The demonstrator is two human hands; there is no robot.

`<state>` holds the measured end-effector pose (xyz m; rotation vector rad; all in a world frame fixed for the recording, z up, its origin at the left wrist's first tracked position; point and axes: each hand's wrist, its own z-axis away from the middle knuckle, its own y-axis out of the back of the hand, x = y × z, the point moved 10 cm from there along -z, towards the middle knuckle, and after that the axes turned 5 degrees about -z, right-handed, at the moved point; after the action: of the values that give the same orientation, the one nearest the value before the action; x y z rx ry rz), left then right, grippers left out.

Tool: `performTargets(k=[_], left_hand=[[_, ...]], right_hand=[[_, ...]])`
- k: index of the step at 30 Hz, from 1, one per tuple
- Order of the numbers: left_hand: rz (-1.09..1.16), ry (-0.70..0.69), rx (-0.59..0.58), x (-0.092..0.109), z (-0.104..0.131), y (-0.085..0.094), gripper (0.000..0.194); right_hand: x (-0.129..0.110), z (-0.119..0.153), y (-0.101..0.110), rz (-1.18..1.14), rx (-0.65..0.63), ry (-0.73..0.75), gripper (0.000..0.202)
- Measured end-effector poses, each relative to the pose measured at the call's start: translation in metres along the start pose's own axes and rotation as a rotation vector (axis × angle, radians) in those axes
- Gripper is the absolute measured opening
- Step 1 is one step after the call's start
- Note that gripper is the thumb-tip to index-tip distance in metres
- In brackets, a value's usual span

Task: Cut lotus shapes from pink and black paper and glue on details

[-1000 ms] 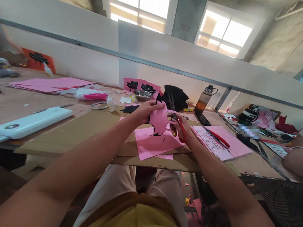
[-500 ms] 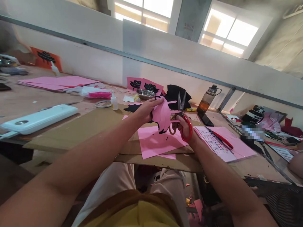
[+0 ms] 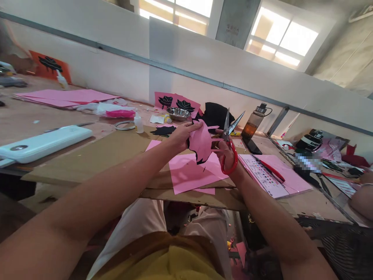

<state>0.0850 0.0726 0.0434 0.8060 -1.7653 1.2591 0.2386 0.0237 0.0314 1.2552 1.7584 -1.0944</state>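
My left hand (image 3: 184,135) pinches a pink cutout backed with black (image 3: 201,142) by its upper left edge and holds it above the table. In my right hand (image 3: 225,151) are scissors with red handles (image 3: 230,165); their blades point up and stand apart, to the right of the cutout. The fingers of my right hand are at the cutout's right-hand strips, and whether they touch them is hard to tell. Below lies a pink sheet (image 3: 186,177) on brown cardboard (image 3: 116,155).
A metal bowl (image 3: 178,113), a glue bottle (image 3: 138,122) and black material (image 3: 215,116) stand behind. Right: a drink bottle (image 3: 253,122), a phone (image 3: 251,146), a red pen-like tool (image 3: 272,171) on pink sheets. Left: a white device (image 3: 46,144). Part of another person shows at far right.
The scissors have turned and their blades have spread wider, tilting right. The cutout is angled slightly differently in my left hand. The view has shifted a little.
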Motion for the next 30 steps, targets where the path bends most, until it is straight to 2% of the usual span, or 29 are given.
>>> performTargets(k=[3, 5, 13, 18, 23, 27, 30], left_hand=[[-0.026, 0.032, -0.036, -0.001, 0.003, -0.003, 0.033], [-0.040, 0.046, -0.051, -0.002, 0.004, -0.004, 0.037], [-0.069, 0.035, -0.060, 0.001, 0.006, -0.007, 0.049], [-0.190, -0.004, -0.110, 0.005, 0.010, -0.012, 0.053], [-0.301, -0.039, -0.201, 0.004, 0.013, -0.023, 0.050], [-0.396, -0.106, -0.187, 0.010, 0.015, -0.024, 0.081], [-0.497, -0.171, -0.153, 0.016, 0.015, -0.022, 0.093]], right_hand=[[-0.015, -0.003, 0.002, -0.113, 0.032, 0.048, 0.058], [-0.019, -0.005, 0.006, -0.107, 0.054, 0.039, 0.055], [-0.013, -0.002, 0.014, 0.042, 0.095, -0.027, 0.041], [-0.022, -0.007, 0.016, -0.057, 0.126, -0.021, 0.051], [-0.029, -0.022, 0.003, -0.055, 0.015, -0.075, 0.065], [-0.027, -0.031, -0.009, 0.029, -0.040, -0.123, 0.060], [-0.028, -0.033, -0.015, 0.099, -0.068, -0.122, 0.050]])
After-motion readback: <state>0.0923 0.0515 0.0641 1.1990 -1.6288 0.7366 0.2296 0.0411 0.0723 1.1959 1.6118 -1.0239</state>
